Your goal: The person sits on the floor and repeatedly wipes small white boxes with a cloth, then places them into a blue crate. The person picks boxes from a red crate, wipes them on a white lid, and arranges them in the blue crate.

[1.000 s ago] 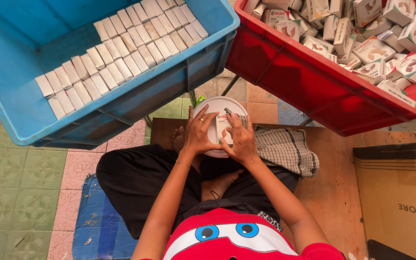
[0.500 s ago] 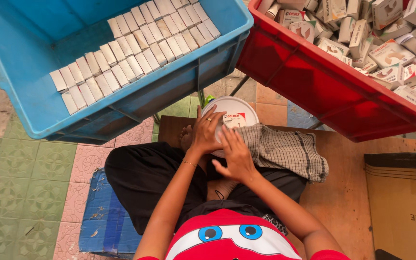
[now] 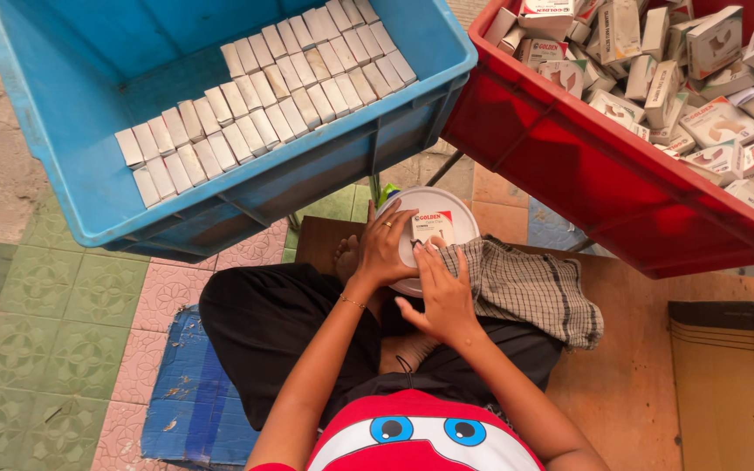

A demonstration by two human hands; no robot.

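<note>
A small white carton (image 3: 434, 228) with a red mark lies on a round white lid (image 3: 445, 209) in front of my crossed legs. My left hand (image 3: 383, 249), wearing a ring, holds the carton's left side against the lid. My right hand (image 3: 443, 295) rests just below it, fingertips touching the carton's lower edge. A checked grey cloth (image 3: 530, 288) lies over my right knee, partly on the lid.
A blue crate (image 3: 89, 105) at upper left holds neat rows of white cartons (image 3: 255, 96). A red crate (image 3: 586, 166) at upper right is piled with several loose cartons (image 3: 709, 78). A brown cardboard box (image 3: 735, 384) sits at lower right, a blue mat (image 3: 189, 392) on the tiled floor under me.
The view has shifted slightly. My hands stayed on the carton over the white lid; my right hand slid down toward my lap and the carton's printed face now shows.
</note>
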